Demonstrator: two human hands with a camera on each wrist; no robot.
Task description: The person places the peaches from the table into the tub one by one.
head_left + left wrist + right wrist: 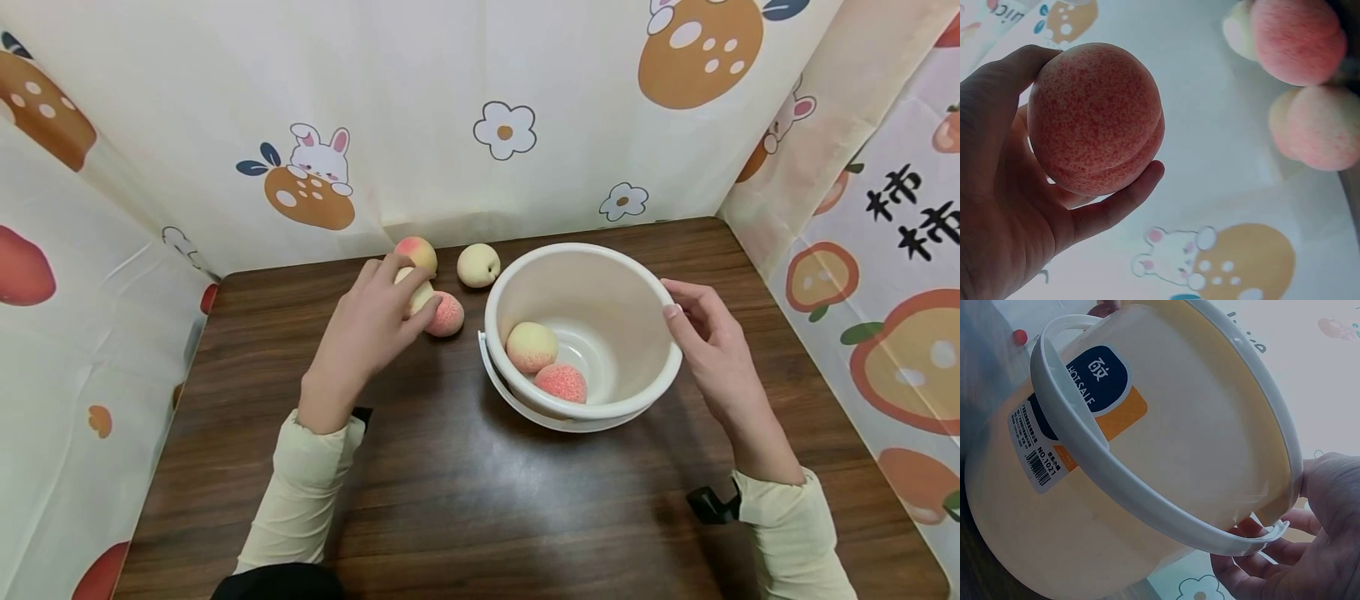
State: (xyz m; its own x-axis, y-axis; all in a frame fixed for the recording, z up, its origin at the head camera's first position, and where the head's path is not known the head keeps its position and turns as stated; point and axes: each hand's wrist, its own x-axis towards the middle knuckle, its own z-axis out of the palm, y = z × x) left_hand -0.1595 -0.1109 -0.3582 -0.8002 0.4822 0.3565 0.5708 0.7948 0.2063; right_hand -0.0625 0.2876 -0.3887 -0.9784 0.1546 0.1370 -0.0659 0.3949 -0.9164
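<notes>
My left hand (375,318) grips a peach (1094,119), pale yellow where it shows in the head view and speckled red in the left wrist view. Close around that hand are a pink peach (447,315), a yellow-and-pink peach (416,252) and a pale yellow peach (478,266). A cream bucket (517,279) stands to the right. Inside it lie a yellow peach with a pink side (532,347) and a red-pink peach (561,382). My right hand (711,346) pinches the bucket's right rim, thumb at the top and fingers outside, near the handle's end.
The bucket's white handle (1141,506) hangs down on the near side, by a printed label (1100,387). Beneath everything is a dark wooden table (450,508). Patterned curtains (420,100) rise at its back and both sides.
</notes>
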